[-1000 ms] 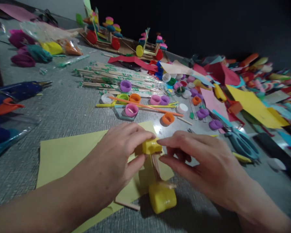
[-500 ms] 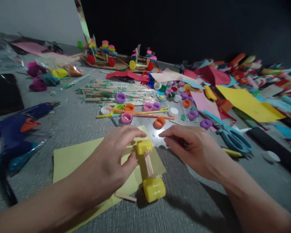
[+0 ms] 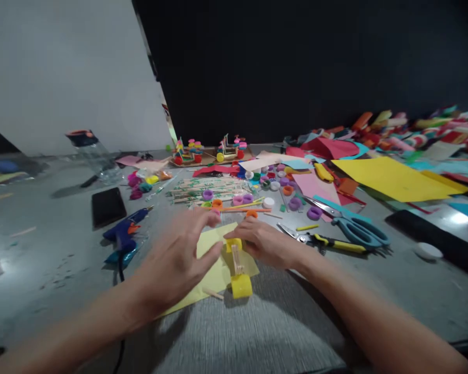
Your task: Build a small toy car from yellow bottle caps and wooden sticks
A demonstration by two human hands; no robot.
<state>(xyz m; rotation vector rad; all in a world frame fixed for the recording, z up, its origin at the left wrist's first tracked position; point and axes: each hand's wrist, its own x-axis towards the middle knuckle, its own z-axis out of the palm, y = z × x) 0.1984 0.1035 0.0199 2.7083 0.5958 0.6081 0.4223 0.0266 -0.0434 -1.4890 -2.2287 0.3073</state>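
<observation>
A stick frame (image 3: 236,259) with yellow bottle caps at its two ends stands partly over a pale yellow paper sheet (image 3: 205,275). My right hand (image 3: 263,243) is at the far yellow cap (image 3: 233,244), its bent fingers closed against it and hiding part of it. To the left, my left hand (image 3: 181,254) hovers over the paper, blurred by motion, thumb and fingers apart with nothing between them. A short wooden stick (image 3: 212,294) lies at the paper's near edge, left of the near yellow cap (image 3: 241,286).
On the left lie a blue glue gun (image 3: 122,234) and a black phone (image 3: 108,206). Wrapped sticks (image 3: 206,188) and loose bottle caps spread behind my hands. Pliers (image 3: 323,241), scissors (image 3: 354,228) and yellow paper (image 3: 393,178) are on the right. Small decorated models (image 3: 230,150) stand at the back.
My right hand has moved left onto the far yellow cap. My left hand stays open beside the stick frame. The camera view has tilted up, showing more of the table and wall.
</observation>
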